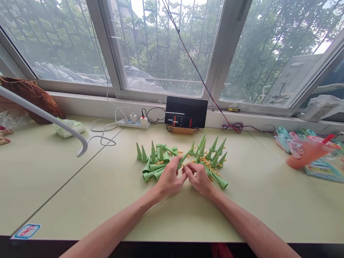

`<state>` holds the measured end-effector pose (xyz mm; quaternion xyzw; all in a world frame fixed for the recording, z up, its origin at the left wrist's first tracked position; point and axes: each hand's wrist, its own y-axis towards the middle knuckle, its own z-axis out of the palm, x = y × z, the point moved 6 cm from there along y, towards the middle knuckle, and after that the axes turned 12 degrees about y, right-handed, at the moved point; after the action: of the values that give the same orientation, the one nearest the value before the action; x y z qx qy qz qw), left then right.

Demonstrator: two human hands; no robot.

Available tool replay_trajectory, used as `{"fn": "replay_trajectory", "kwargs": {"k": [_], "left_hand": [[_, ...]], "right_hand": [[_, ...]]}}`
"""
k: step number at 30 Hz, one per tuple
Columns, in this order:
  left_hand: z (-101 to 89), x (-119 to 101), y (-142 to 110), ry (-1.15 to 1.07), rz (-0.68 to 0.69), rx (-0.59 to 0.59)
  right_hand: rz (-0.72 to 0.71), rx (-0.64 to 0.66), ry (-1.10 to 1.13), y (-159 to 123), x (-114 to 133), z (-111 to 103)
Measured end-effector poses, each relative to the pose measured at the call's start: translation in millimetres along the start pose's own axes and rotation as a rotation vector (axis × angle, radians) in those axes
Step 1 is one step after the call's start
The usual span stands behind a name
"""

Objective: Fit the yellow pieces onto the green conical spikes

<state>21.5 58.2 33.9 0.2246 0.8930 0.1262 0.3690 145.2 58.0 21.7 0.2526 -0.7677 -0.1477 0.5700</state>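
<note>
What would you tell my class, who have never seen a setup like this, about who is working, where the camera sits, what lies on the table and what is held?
There is no robot: these are a person's bare hands. The single picture comes from a camera worn on the head, looking forward and down. On the table lie green cones, some upright and some on their sides, with small yellow pieces among them. The left hand holds one green cone; the right hand seems to pinch a small yellow piece at its base.
</note>
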Motion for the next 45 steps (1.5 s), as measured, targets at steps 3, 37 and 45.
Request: {"fn": "replay_trajectory", "kwargs": {"k": [3,37,45], "left_hand": [[0.5,0.8,-0.1,0.003,-0.007,0.006],[6.1,9.5,-0.4,0.010,-0.043,0.039],[6.0,9.3,-0.1,0.027,-0.032,0.040]], "right_hand": [[0.012,0.007,0.003,0.1,-0.9,0.3],[0.018,0.007,-0.031,1.8,-1.3,1.3],[0.024,-0.002,-0.041,0.6,-4.9,3.4]]}}
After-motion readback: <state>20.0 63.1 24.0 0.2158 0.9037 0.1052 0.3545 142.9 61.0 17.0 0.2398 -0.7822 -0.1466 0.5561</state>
